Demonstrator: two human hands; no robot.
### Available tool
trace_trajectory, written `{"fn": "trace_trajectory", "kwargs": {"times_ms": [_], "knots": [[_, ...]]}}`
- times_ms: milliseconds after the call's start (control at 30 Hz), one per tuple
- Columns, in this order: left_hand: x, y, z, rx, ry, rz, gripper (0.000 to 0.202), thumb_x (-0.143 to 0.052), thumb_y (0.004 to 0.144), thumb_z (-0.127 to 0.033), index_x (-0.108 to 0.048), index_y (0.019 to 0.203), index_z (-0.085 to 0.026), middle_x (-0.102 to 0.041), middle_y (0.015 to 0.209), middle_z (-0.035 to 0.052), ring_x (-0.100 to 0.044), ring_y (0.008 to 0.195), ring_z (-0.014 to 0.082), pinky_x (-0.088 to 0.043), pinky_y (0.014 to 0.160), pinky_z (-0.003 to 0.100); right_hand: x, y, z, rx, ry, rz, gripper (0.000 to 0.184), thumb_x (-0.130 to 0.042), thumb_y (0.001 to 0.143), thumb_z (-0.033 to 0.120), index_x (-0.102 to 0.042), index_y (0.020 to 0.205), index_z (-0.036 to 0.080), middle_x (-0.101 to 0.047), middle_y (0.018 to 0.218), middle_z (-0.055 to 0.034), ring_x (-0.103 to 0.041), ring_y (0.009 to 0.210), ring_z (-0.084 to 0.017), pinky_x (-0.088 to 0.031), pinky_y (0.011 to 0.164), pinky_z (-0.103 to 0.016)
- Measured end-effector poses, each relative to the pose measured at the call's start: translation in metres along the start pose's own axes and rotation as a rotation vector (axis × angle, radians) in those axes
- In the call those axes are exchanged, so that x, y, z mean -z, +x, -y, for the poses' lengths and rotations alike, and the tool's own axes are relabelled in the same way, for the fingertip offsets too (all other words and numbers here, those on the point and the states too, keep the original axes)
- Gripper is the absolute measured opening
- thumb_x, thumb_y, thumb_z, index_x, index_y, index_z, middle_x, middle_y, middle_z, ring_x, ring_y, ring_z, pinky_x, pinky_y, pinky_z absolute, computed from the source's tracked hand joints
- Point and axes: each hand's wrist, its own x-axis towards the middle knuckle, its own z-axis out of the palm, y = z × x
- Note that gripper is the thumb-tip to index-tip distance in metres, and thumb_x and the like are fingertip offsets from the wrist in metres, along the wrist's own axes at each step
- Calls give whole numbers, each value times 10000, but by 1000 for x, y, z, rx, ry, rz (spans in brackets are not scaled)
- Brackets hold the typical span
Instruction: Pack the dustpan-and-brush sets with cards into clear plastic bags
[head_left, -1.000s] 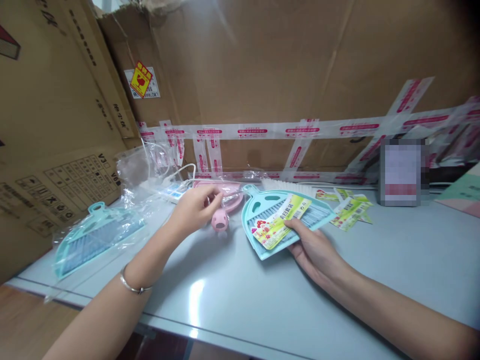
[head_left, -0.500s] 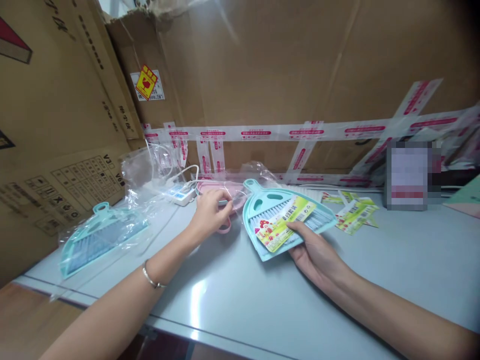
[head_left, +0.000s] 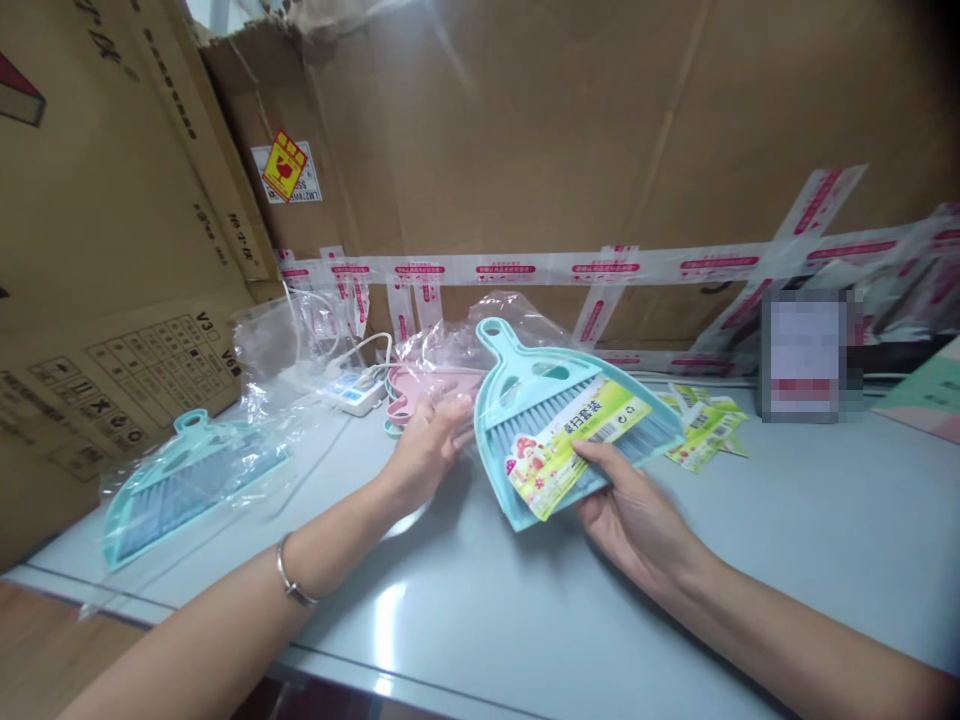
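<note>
My right hand grips a light-blue dustpan by its lower right edge, with the thumb pressing a yellow-green label card against it. A matching brush with blue bristles lies nested in the pan. To the left of the handle, my left hand is closed on a clear plastic bag, which spreads behind the dustpan; the fingertips are partly blurred. Behind my left hand lies a pink dustpan, partly hidden.
Another light-blue dustpan set lies in clear plastic at left. Several label cards lie at right, near a blurred upright device. A white power strip with cables sits at the back. Large cardboard boxes stand behind the grey table.
The dustpan in my right hand has risen slightly, its handle now higher. My left hand has moved a little lower, and the clear plastic is more spread out behind the handle.
</note>
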Motion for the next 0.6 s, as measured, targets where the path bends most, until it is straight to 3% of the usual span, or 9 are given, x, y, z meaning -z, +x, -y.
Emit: {"fn": "trace_trajectory", "kwargs": {"times_ms": [133,333,467,533,600], "knots": [[-15,-13,4,75,91,131,667,-763,658,-271,-420,1227,-218,-606,1169,78,-597,1053,222,-489,843,325,-1,-5,-5,12,-24,39,473,-613,776,93,-530,1225,212,-698,1001,-24,-682,838,-159,-589,725,-244],[-13,-14,12,133,70,41,704,-787,629,-195,-418,1229,-201,-607,1196,109,-592,1091,265,-505,858,379,-1,-6,-2,33,-133,58,480,-689,716,165,-547,1173,199,-697,914,-18,-671,759,-166,-581,642,-241],[-4,-7,8,173,42,79,630,-804,601,-194,-488,1146,-175,-643,1139,111,-606,1074,274,-512,847,372,5,5,13,286,-274,-73,406,-710,712,330,-558,1074,224,-656,806,21,-607,587,-124,-511,467,-194],[0,-5,3,197,47,106,579,-804,600,-202,-520,1102,-155,-661,1097,116,-621,1046,273,-512,843,367,9,12,24,439,-362,-141,452,-747,671,316,-529,1062,253,-622,799,49,-578,563,-93,-471,438,-159],[4,-4,-3,211,67,122,542,-800,606,-213,-538,1077,-150,-679,1044,111,-647,988,266,-518,816,360,11,16,36,477,-403,-127,503,-792,609,253,-526,1035,252,-613,813,53,-582,594,-82,-468,461,-138]]}}
